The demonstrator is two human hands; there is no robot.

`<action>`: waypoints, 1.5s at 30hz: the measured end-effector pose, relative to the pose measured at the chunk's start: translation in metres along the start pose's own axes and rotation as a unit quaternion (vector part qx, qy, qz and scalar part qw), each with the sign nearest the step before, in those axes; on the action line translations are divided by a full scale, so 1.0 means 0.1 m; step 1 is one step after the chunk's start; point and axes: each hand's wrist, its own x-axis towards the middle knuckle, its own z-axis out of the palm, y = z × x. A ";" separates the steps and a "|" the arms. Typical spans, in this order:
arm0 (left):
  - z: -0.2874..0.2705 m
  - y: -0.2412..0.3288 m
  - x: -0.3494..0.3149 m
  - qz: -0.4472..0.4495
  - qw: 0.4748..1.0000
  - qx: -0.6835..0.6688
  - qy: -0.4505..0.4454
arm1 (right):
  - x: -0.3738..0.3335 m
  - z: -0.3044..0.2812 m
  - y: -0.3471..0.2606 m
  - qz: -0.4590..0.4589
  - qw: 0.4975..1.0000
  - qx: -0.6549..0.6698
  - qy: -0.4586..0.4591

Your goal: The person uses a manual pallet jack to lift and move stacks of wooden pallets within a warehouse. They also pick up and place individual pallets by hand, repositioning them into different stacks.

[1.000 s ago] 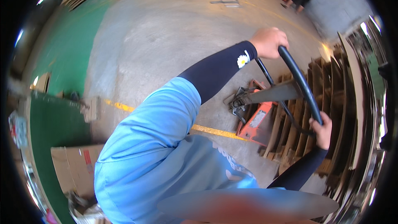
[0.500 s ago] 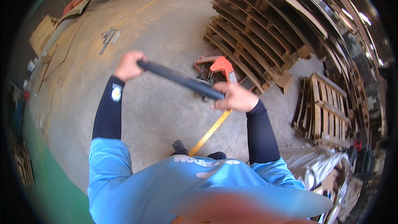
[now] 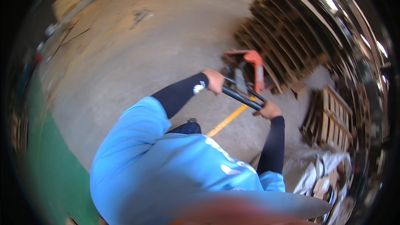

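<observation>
In front of my body, both hands are closed on the black loop-shaped handle (image 3: 241, 97) of a pallet jack. My left hand (image 3: 214, 81) grips its upper left end, and my right hand (image 3: 269, 110) wraps round the lower right end. Just beyond the handle stands the orange-red body of the pallet jack (image 3: 255, 60), close against a tall stack of wooden pallets (image 3: 287, 37). Whether its forks reach under that stack is hidden. Dark sleeves cover both my forearms.
A smaller group of pallets (image 3: 333, 114) leans upright at the right. Crumpled silvery sheeting (image 3: 310, 166) lies near my right side. A yellow line (image 3: 228, 120) crosses the concrete floor. Metal pieces (image 3: 141, 17) lie farther off; cardboard (image 3: 68, 2) is at the far left.
Both hands and the handle have shifted right in view, the left hand most. The handle's loop now shows, and the pallet jack and pallet stack appear farther right as the view has turned.
</observation>
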 end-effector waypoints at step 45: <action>1.86 -0.20 -0.25 0.017 0.980 -0.030 0.194 | -0.03 1.66 -0.28 0.121 0.970 0.155 -0.144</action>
